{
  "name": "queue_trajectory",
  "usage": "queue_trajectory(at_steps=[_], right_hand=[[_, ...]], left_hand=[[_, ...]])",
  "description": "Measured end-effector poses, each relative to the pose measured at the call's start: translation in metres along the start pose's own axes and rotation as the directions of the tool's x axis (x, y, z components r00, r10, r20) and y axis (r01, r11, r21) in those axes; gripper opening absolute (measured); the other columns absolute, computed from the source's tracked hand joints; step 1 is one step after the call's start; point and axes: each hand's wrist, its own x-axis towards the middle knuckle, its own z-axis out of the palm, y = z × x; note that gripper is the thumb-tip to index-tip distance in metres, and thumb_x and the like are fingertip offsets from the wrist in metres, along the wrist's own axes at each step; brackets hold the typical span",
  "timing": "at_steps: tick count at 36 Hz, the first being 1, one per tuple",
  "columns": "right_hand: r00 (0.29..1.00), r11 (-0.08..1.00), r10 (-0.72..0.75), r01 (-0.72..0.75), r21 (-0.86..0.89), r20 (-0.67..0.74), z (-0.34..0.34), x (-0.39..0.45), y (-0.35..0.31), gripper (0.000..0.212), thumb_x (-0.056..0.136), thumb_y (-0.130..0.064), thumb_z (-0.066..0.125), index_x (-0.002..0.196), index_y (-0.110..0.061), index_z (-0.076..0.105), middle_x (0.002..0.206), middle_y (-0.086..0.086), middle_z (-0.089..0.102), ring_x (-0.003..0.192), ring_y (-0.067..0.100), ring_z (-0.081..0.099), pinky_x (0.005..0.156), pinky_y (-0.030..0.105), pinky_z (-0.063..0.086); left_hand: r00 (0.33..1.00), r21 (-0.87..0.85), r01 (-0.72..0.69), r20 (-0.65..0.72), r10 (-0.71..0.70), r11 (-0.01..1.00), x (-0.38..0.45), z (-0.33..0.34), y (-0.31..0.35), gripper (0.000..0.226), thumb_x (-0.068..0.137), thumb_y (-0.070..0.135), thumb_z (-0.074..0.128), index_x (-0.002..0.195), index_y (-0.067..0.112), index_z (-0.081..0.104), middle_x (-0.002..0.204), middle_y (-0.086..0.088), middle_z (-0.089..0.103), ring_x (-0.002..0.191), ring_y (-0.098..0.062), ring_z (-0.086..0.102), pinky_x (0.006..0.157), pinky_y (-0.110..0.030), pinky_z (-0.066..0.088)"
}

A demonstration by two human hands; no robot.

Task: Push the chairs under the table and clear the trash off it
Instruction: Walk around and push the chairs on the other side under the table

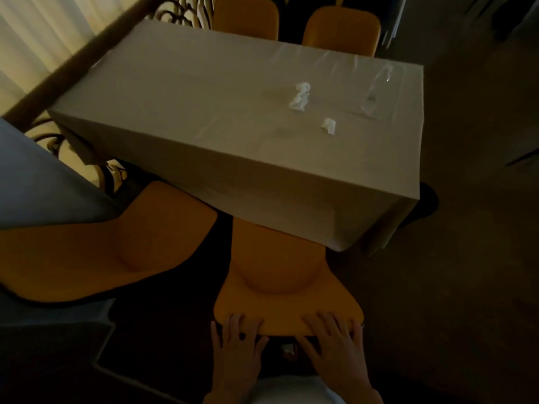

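Observation:
A table under a grey cloth fills the middle of the view. On its right part lie a large crumpled white tissue, a small crumpled tissue and a clear plastic wrapper. An orange chair stands in front of me, its seat partly beneath the table's near edge. My left hand and my right hand both grip the top of its backrest, fingers curled over the edge. A second orange chair stands to the left, angled out from the table.
Two more orange chairs stand at the table's far side. A pale curtain hangs at the upper left. A blue-grey cloth covers something at the left. Dark floor lies to the right.

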Motion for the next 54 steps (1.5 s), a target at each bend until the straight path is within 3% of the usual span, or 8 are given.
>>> queue_trajectory(at_steps=[8,15,17,22,32,38,44,54], right_hand=[[0.999,0.998,-0.005,0.002,-0.068,-0.049,0.001,0.013,-0.002,0.060,0.092,-0.074,0.014,0.117,-0.045,0.061,0.112,-0.003,0.067,0.098,0.027,0.064,0.091,0.064,0.034],[0.997,0.997,0.050,-0.053,-0.054,-0.066,-0.018,0.040,-0.011,0.056,0.091,-0.076,0.015,0.116,-0.049,0.058,0.111,-0.007,0.066,0.101,0.023,0.063,0.092,0.063,0.032],[0.995,0.997,0.051,-0.055,-0.049,-0.085,-0.024,0.051,-0.015,0.055,0.091,-0.076,0.017,0.118,-0.049,0.057,0.114,-0.007,0.066,0.103,0.023,0.063,0.093,0.063,0.034],[0.989,0.996,0.083,-0.088,-0.031,-0.124,-0.036,0.077,-0.024,0.059,0.090,-0.077,0.014,0.122,-0.050,0.055,0.122,-0.009,0.063,0.113,0.021,0.058,0.100,0.062,0.031],[0.990,0.992,0.128,-0.127,0.026,-0.066,-0.063,0.125,-0.044,0.062,0.088,-0.079,0.007,0.138,-0.053,0.034,0.141,-0.012,0.043,0.133,0.018,0.038,0.113,0.059,0.012],[0.986,0.986,0.160,-0.157,0.047,-0.048,-0.080,0.157,-0.053,0.071,0.082,-0.080,-0.003,0.141,-0.053,0.028,0.145,-0.014,0.036,0.137,0.016,0.031,0.116,0.059,0.007],[0.973,0.974,0.221,-0.217,0.065,-0.069,-0.097,0.188,-0.068,0.066,0.086,-0.077,0.004,0.140,-0.052,0.031,0.145,-0.012,0.038,0.139,0.017,0.030,0.117,0.059,0.005],[0.966,0.960,0.255,-0.248,0.129,-0.046,-0.118,0.230,-0.079,0.064,0.086,-0.076,0.009,0.142,-0.050,0.029,0.147,-0.007,0.034,0.141,0.022,0.023,0.117,0.060,0.001]], left_hand=[[0.997,0.065,0.011,-0.072,-0.006,0.998,0.023,0.006,0.000,0.042,0.099,0.059,0.013,0.110,0.038,0.048,0.113,-0.012,0.045,0.107,-0.034,0.043,0.099,-0.066,0.016],[0.992,0.036,-0.038,0.124,0.033,0.999,0.057,-0.025,-0.001,0.042,0.099,0.059,0.011,0.107,0.040,0.048,0.108,-0.007,0.044,0.100,-0.029,0.049,0.091,-0.065,0.019],[0.976,0.026,-0.070,0.207,0.063,0.997,0.072,-0.042,-0.002,0.053,0.097,0.063,0.003,0.115,0.039,0.046,0.115,-0.008,0.038,0.109,-0.034,0.051,0.098,-0.070,0.019],[0.959,0.042,-0.179,0.230,0.165,0.983,0.109,-0.074,0.001,0.113,0.058,0.077,-0.034,0.144,0.037,0.027,0.146,-0.015,0.019,0.142,-0.037,0.011,0.110,-0.069,-0.012],[0.928,-0.042,-0.267,0.257,0.269,0.963,0.173,-0.106,-0.010,0.070,0.086,0.069,-0.003,0.143,0.038,0.022,0.147,-0.013,0.013,0.143,-0.034,0.002,0.106,-0.070,-0.019],[0.913,-0.006,-0.332,0.251,0.322,0.943,0.216,-0.116,-0.016,0.098,0.065,0.080,-0.026,0.142,0.039,0.018,0.151,-0.016,0.009,0.143,-0.038,0.000,0.105,-0.073,-0.018],[0.899,-0.021,-0.346,0.278,0.338,0.938,0.254,-0.147,-0.010,0.055,0.097,0.063,0.015,0.143,0.034,0.023,0.151,-0.017,0.007,0.143,-0.038,-0.005,0.104,-0.072,-0.018],[0.906,-0.038,-0.344,0.250,0.342,0.938,0.307,-0.172,-0.011,0.054,0.096,0.064,0.017,0.138,0.032,0.031,0.147,-0.016,0.015,0.142,-0.037,0.000,0.107,-0.069,-0.018]])
